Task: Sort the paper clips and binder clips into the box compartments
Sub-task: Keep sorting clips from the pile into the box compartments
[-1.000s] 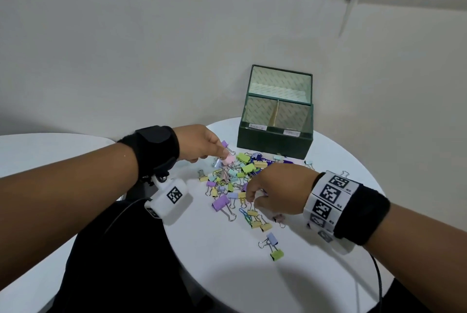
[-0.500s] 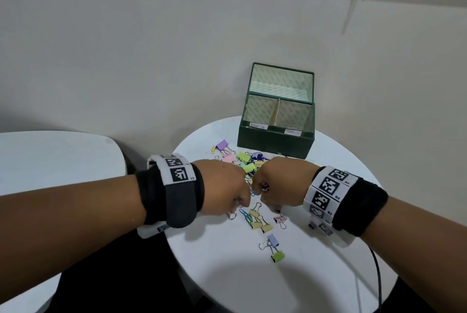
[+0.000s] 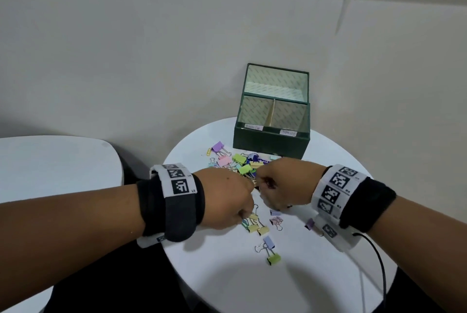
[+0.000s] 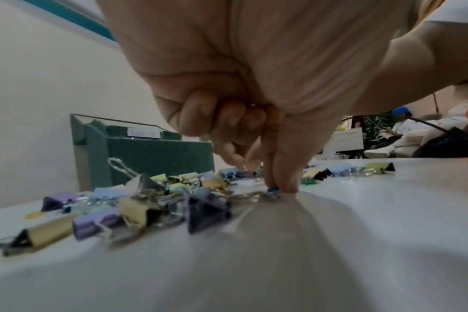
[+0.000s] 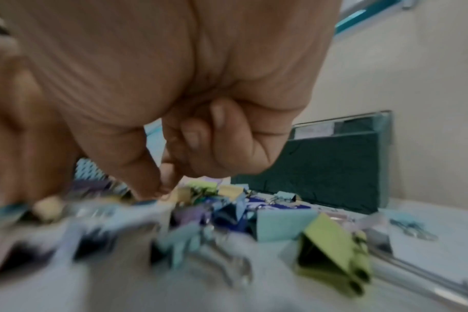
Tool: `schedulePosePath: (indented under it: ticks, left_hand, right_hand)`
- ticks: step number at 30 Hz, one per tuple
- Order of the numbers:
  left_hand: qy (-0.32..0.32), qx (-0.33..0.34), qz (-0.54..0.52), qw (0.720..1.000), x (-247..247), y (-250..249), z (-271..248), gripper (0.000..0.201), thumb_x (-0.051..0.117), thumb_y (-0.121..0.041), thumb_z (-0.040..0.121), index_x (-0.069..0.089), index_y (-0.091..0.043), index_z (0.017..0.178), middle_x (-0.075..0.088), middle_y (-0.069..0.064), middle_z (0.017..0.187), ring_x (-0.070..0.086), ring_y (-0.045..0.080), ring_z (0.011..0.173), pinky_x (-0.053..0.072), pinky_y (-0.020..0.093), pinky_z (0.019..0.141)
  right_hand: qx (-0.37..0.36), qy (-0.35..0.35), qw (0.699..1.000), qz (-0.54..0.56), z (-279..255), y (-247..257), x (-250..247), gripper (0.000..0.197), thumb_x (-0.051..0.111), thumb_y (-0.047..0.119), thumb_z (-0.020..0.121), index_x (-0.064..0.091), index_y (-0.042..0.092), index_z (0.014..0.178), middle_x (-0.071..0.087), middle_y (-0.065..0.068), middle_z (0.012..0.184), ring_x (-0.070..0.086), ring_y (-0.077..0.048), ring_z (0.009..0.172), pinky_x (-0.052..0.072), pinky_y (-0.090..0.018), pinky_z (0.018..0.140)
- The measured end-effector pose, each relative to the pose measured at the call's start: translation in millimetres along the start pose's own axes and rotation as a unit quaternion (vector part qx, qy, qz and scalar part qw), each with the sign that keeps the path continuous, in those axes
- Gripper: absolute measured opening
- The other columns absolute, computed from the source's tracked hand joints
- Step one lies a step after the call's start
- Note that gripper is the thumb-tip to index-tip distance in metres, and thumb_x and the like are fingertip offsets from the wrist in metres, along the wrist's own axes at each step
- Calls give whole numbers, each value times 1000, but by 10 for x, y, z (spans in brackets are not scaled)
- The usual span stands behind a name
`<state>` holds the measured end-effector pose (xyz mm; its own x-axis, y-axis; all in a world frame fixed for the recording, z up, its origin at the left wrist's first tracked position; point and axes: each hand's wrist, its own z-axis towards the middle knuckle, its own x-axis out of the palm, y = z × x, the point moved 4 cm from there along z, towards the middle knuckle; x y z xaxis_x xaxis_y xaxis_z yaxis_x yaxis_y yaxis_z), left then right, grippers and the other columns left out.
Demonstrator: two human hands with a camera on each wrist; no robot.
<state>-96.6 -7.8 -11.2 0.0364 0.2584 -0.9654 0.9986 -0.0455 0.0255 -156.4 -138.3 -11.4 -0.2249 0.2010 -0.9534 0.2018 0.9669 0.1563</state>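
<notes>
A pile of pastel binder clips and paper clips (image 3: 238,161) lies on the round white table (image 3: 252,285), in front of the green box (image 3: 271,142). The box has two front compartments, one label each. My left hand (image 3: 247,215) is down at the pile's near edge. Its thumb and forefinger pinch a small blue paper clip (image 4: 273,188) on the tabletop, and its other fingers are curled. My right hand (image 3: 262,182) hovers over the pile's middle. Its thumb and forefinger tips (image 5: 158,191) are pinched together on a small clip, which is blurred.
A purple and a green binder clip (image 3: 270,252) lie apart near the front. A second white table (image 3: 50,163) stands at the left across a dark gap. The wall is just behind the box, and a black cable (image 3: 379,262) trails from my right wrist.
My left hand came from the pile's far left side to its near edge beside my right hand and now pinches a clip. My right hand shifted slightly toward the pile's middle.
</notes>
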Motion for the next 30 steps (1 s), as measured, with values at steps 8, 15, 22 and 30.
schedulePosePath:
  ticks: [8,15,22,30]
  left_hand:
    - [-61,-94,-153,982,-472,469,102,16,52,-37,96,66,-29,91,62,-15,89,56,0,78,47,22,74]
    - [-159,-230,-335,900,-886,904,748,20,60,-40,95,70,-23,90,67,-5,87,58,10,72,52,29,72]
    - [-210,-218,-725,618,-870,671,1227,19,48,10,91,60,-4,89,60,19,100,60,25,84,56,29,68]
    - [-224,-175,-695,660,-970,814,920,36,47,6,91,65,-12,116,66,11,119,66,21,107,59,40,86]
  right_hand:
    - [129,-199,955,177,97,-838,-733,8,55,13,96,59,11,90,63,-2,88,55,-12,72,43,-19,61]
    - [183,-251,883,352,397,-1046,-874,16,58,4,90,67,17,90,70,-11,104,68,-27,91,58,-46,92]
    - [165,-265,819,481,397,-1166,-825,31,50,-8,89,65,20,90,70,-10,112,66,-28,112,52,-46,103]
    - [132,-300,890,318,164,-1012,-811,26,58,1,92,65,25,99,66,5,109,62,-14,101,53,-31,93]
